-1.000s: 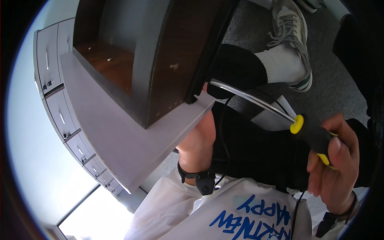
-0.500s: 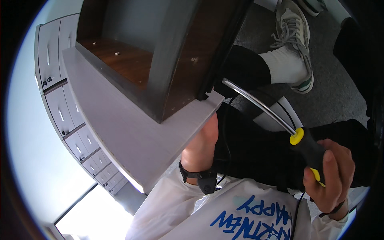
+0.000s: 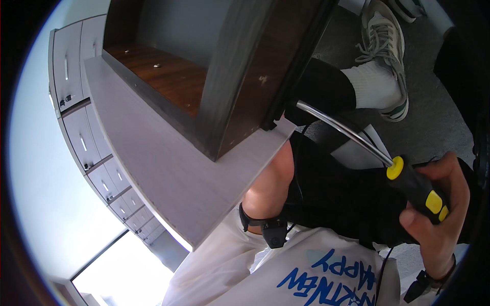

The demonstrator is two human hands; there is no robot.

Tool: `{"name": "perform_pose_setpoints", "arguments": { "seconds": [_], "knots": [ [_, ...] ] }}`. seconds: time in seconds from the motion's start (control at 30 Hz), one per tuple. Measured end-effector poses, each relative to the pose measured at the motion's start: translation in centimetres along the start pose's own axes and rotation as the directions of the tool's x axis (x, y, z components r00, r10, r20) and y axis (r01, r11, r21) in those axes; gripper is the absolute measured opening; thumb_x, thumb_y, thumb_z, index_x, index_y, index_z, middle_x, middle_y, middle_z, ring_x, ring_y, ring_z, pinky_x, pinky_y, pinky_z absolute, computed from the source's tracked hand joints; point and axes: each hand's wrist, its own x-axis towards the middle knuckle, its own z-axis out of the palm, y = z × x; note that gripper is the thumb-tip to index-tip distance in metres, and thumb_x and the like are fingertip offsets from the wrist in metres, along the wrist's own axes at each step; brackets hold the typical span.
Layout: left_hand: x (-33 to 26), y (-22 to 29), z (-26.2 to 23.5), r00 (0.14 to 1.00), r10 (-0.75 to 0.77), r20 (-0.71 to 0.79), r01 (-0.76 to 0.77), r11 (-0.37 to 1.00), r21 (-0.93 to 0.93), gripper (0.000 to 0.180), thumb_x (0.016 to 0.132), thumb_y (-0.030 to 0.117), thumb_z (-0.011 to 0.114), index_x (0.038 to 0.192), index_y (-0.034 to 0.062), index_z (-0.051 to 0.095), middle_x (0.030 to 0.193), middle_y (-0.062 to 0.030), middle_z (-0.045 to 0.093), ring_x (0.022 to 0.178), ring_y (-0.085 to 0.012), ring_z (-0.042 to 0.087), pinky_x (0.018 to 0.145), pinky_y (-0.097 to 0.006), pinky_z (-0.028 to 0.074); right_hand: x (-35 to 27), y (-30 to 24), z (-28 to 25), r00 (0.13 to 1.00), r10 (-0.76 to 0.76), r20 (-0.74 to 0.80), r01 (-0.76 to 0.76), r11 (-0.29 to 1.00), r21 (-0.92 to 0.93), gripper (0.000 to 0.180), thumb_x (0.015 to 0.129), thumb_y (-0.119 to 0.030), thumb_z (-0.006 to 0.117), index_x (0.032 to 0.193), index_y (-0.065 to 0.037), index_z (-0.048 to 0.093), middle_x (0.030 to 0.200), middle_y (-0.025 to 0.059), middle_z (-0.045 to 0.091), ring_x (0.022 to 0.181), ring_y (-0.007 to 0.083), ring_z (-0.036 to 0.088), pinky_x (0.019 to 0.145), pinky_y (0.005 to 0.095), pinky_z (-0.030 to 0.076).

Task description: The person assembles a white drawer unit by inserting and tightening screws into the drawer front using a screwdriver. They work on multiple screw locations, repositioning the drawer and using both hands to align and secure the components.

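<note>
My right hand [image 3: 452, 201] is closed round the black-and-yellow handle of a screwdriver [image 3: 416, 186], thumb below and a finger above. Its long metal shaft points up and left, its tip beside the dark edge of a wooden furniture unit [image 3: 232, 81]. Whether the tip touches that edge I cannot tell. The unit has a grey-brown frame and a brown inside, and stands against a pale lilac-grey board [image 3: 158, 148]. Beneath the board's near right edge is my left hand [image 3: 273, 178], a black band on its wrist; the board hides its fingers.
Small pale fittings [image 3: 156, 65] sit on the unit's brown inner panel. Grey lockers [image 3: 71, 66] line the left. A shoe with a white sock [image 3: 385, 41] rests on the dark floor at upper right. A thin black cable [image 3: 298, 178] hangs near my left wrist.
The screwdriver handle has turned, so its yellow patches now face up. My right hand's fingers have shifted round it. The whole view has slid slightly, placing things further right.
</note>
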Motion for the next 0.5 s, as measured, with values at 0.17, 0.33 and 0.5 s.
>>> {"name": "perform_pose_setpoints", "arguments": {
  "seconds": [0.17, 0.33, 0.5],
  "knots": [
    [0.2, -0.4, 0.3, 0.999, -0.037, 0.032, 0.039, 0.996, -0.084, 0.031, 0.098, 0.031, 0.059, 0.11, 0.0033, 0.063, 0.097, -0.0074, 0.062, 0.083, -0.0156, 0.049, 0.076, -0.028, 0.037, 0.3, -0.7, 0.7, 0.997, 0.077, -0.001, -0.077, 0.991, 0.107, 0.054, 0.075, -0.035, 0.082, 0.11, -0.008, 0.052, 0.085, 0.0071, 0.054, 0.059, 0.0099, 0.054, 0.054, 0.0213, 0.044],
    [0.4, 0.2, -0.2, 0.998, -0.059, 0.034, 0.058, 0.998, 0.028, 0.035, 0.098, 0.035, 0.059, 0.113, 0.0036, 0.062, 0.101, -0.0085, 0.061, 0.087, -0.0173, 0.051, 0.079, -0.03, 0.038, 0.7, -0.4, -0.6, 0.796, -0.587, 0.147, 0.579, 0.669, -0.465, 0.06, 0.074, -0.018, 0.081, 0.124, 0.0, 0.052, 0.099, 0.0167, 0.062, 0.07, 0.0195, 0.064, 0.056, 0.0247, 0.049],
    [0.3, 0.0, -0.7, 0.994, -0.038, 0.103, 0.038, 0.999, 0.0, 0.035, 0.099, 0.037, 0.057, 0.113, 0.0055, 0.063, 0.101, -0.0078, 0.062, 0.089, -0.0176, 0.052, 0.08, -0.031, 0.038, -0.2, -1.1, 0.0, 0.729, -0.625, 0.277, 0.57, 0.331, -0.752, 0.062, 0.079, -0.004, 0.076, 0.134, 0.01, 0.049, 0.114, 0.03, 0.066, 0.08, 0.0315, 0.071, 0.054, 0.0308, 0.057]
  ]
}}
